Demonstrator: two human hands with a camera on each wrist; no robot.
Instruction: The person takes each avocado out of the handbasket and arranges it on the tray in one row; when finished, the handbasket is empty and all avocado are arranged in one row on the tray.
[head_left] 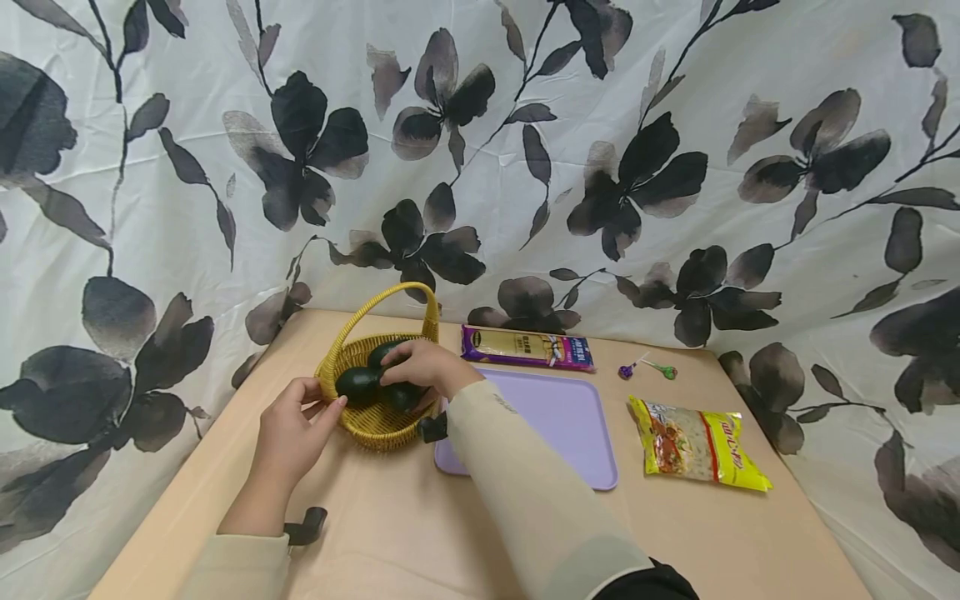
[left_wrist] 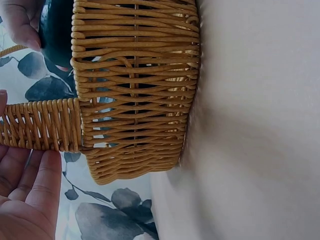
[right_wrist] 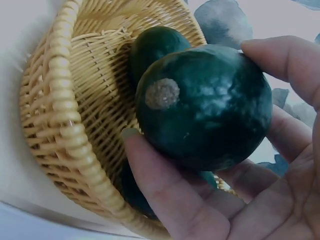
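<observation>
A yellow wicker basket (head_left: 380,435) with an arched handle (head_left: 367,305) stands at the left of the table. My left hand (head_left: 296,431) holds the basket's handle low on the left side, fingers on one face and thumb on the other. Over the basket, my right hand (head_left: 423,367) grips a dark green avocado (right_wrist: 205,107) between thumb and fingers, its pale stem scar facing the right wrist view. Another avocado (right_wrist: 156,50) lies in the basket behind it, and a further one is partly hidden below the fingers.
A lilac tray (head_left: 558,408) lies right of the basket, partly under the right forearm. Behind it is a purple noodle-like packet (head_left: 527,347). Two small lollipops (head_left: 667,372) and a yellow food bag (head_left: 697,443) lie farther right. A floral cloth (head_left: 525,167) hangs behind the table.
</observation>
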